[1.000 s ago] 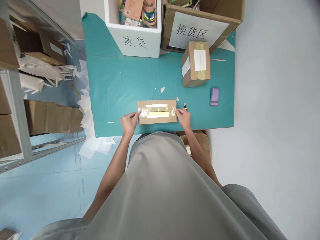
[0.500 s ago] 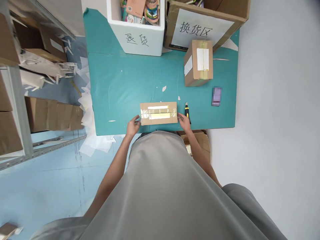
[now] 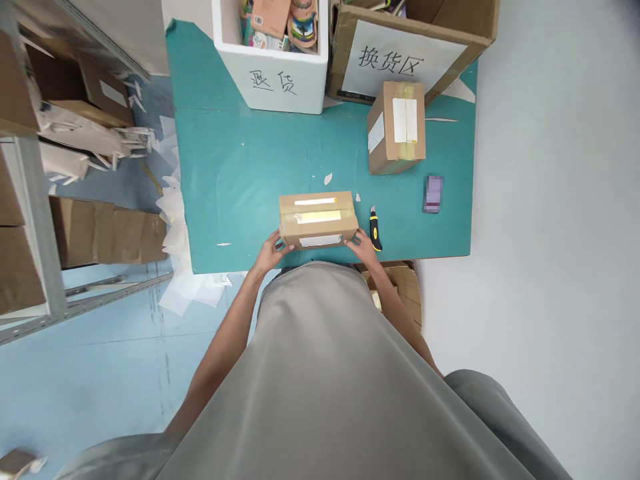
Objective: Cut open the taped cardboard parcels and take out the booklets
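Close to the front edge of the green-topped table is a taped cardboard box [image 3: 317, 208] with white labels on its top and near side. My left hand [image 3: 270, 253] grips its lower left corner, thumb along the near face. At the lower right corner, my right hand [image 3: 364, 248] holds it the same way. The box is tilted, so its near face shows. Just right of my right hand lies a black and yellow utility knife [image 3: 375, 230], blade pointing away from me.
A second taped cardboard box [image 3: 397, 130] stands at the back right, before a large open carton [image 3: 415, 30] with a handwritten sign. Left of that is a white foam bin [image 3: 285, 83] with packets inside. A pixelated purple item [image 3: 433, 193] lies at right. Shelving [image 3: 37, 220] stands on the left.
The box has tipped away from me, and its labelled near face has come into view. Both hands have moved in and closed on its near lower corners.
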`<state>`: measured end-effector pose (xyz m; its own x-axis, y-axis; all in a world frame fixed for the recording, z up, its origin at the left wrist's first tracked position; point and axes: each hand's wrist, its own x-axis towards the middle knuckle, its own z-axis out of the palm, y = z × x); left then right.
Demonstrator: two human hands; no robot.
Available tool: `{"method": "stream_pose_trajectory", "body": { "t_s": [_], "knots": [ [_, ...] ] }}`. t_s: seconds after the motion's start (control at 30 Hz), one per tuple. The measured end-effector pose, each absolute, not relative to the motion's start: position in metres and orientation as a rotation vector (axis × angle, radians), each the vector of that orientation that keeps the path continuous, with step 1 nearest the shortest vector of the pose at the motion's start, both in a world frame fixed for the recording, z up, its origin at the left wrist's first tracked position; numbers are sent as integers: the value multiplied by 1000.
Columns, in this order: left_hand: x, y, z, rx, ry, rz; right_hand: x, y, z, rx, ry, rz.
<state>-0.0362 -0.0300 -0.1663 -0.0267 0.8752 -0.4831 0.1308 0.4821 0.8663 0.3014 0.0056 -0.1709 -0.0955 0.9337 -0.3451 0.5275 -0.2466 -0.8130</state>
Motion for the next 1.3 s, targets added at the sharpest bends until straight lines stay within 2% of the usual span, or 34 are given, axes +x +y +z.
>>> {"method": "stream_pose_trajectory", "body": {
  "t_s": [0.23, 0.47, 0.6, 0.9, 1.07, 1.3],
  "knots": [
    [-45, -3, -139, 1024, 1718, 819, 287, 25, -144, -1681, -1391, 1331],
    [-54, -1, -174, 912, 1749, 649, 277, 26, -162, -1798, -1468, 1291],
    [-58, -19, -194, 663, 1714, 764, 287, 17, -178, -1839, -1308, 1322],
    [-43, -49, -197, 753, 1747, 736, 285, -11, -182, -1804, -1297, 1394],
    [-43, -43, -184, 826, 1707, 816, 282, 5, -165, -1733, -1292, 1353],
    [-53, -14, -131, 1117, 1917, 970, 279, 36, -117, -1705, -1521, 1147]
  ]
}}
